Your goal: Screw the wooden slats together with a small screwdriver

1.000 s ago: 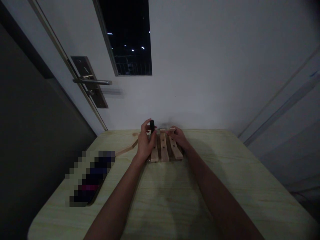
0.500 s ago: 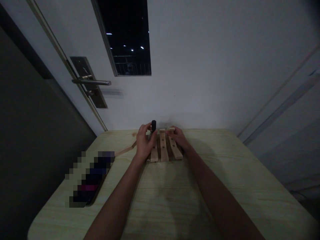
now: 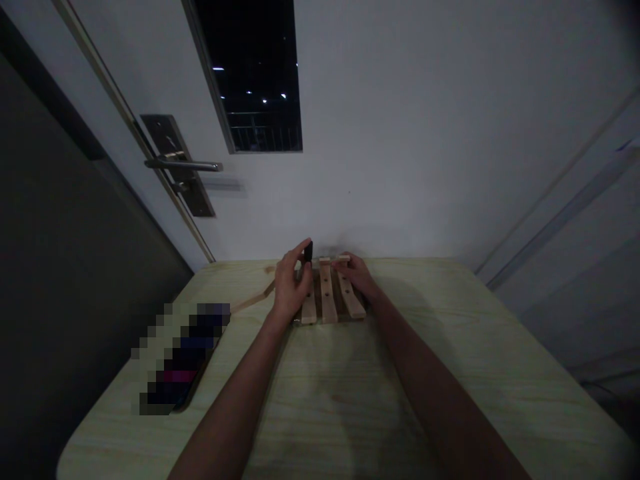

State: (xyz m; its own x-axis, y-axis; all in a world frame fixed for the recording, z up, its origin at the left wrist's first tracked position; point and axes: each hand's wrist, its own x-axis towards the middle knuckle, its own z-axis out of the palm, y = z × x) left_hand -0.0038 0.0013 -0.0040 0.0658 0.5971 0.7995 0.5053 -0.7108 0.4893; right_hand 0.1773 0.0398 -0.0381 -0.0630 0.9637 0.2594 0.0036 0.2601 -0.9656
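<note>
A small wooden slat assembly [image 3: 327, 300], three pale slats side by side, lies on the light wooden table [image 3: 350, 387] near its far edge. My left hand [image 3: 290, 283] pinches a small black tool handle [image 3: 308, 251] that stands upright over the left slat's far end. My right hand [image 3: 357, 275] rests on the right slat, fingers curled and pressing down on its far end. A loose thin wooden strip [image 3: 253, 299] lies on the table just left of my left hand.
A blurred-out dark object [image 3: 180, 357] lies at the table's left side. A white wall stands right behind the table. A door with a metal lever handle [image 3: 183, 165] is at the left, and a dark window [image 3: 255, 73] is above.
My left hand's fingers have shifted round the black handle, which now sits slightly further right. My right hand and the slats have stayed in place.
</note>
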